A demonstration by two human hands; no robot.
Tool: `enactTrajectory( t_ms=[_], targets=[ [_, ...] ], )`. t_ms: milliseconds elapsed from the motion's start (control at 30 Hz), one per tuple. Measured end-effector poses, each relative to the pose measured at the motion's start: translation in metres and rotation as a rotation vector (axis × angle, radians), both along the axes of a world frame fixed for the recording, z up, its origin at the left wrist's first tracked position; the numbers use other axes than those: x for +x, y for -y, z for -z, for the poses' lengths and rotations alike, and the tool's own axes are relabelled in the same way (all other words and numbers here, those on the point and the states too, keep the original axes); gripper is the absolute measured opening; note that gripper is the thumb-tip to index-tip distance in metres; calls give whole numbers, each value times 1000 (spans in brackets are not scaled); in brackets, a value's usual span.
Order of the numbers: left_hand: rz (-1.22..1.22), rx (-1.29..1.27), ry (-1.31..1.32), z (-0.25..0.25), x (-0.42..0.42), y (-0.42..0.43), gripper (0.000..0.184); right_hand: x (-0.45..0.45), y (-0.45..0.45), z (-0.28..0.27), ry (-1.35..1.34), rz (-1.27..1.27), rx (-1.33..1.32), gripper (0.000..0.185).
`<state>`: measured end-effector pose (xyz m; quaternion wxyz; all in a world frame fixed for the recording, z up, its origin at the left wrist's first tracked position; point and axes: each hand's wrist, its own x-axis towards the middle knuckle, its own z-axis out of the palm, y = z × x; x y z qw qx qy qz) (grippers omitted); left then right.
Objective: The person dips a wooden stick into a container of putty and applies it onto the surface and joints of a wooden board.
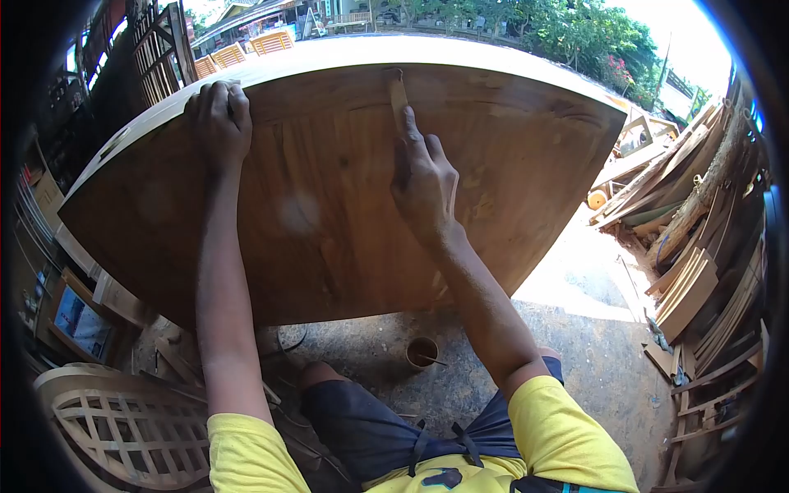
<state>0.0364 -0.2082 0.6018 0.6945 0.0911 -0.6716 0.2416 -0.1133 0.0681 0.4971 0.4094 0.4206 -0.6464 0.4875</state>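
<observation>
A large brown wooden panel (329, 197) stands tilted in front of me, with darker grain streaks and pale patches on its face. My left hand (220, 119) is closed over its upper edge at the left, fingers curled onto the rim. In my right hand (426, 177) is a flat, narrow wooden stick (398, 92), with the index finger stretched along it. The stick's tip touches the panel near a dark spot just under the top edge. On the floor below the panel sits a small round pot (422, 352) with a thin stick in it.
A woven-lattice chair back (123, 423) lies at lower left, near a framed picture (80, 322). Stacked boards (689, 292) and a rough log (694, 201) line the right side. Slatted wooden chairs (271, 43) stand beyond the panel. My knees are beside the pot.
</observation>
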Motion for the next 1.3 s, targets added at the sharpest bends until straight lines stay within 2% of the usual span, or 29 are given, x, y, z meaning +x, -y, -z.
enactTrajectory(
  t_ms=[167, 467, 567, 633, 667, 733, 833, 967, 1300],
  targets=[
    [-5, -3, -9, 0, 1, 3, 22, 0, 4, 10, -12, 0, 24, 55],
    [7, -3, -1, 0, 1, 2, 23, 11, -4, -7, -13, 17, 75, 50],
    [-4, -10, 0, -1, 0, 0, 23, 16, -17, -17, -5, -3, 3, 48],
    [16, -5, -6, 0, 0, -1, 24, 9, -15, -15, 15, 158, 107, 45],
    [17, -6, -6, -1, 0, -1, 24, 9, -17, -13, 15, 158, 106, 45],
    [-22, -11, -7, 0, 1, 1, 24, 16, -24, -13, 17, 43, 80, 45],
    [-23, -14, -13, 0, 0, 3, 23, 15, -15, -16, -3, 6, 29, 48],
    [2, -19, -13, -2, 0, 3, 22, 3, 1, 5, -41, 84, 84, 51],
    [-30, -7, -8, 1, 2, 0, 20, 14, 3, -4, -36, -45, 16, 55]
  ],
)
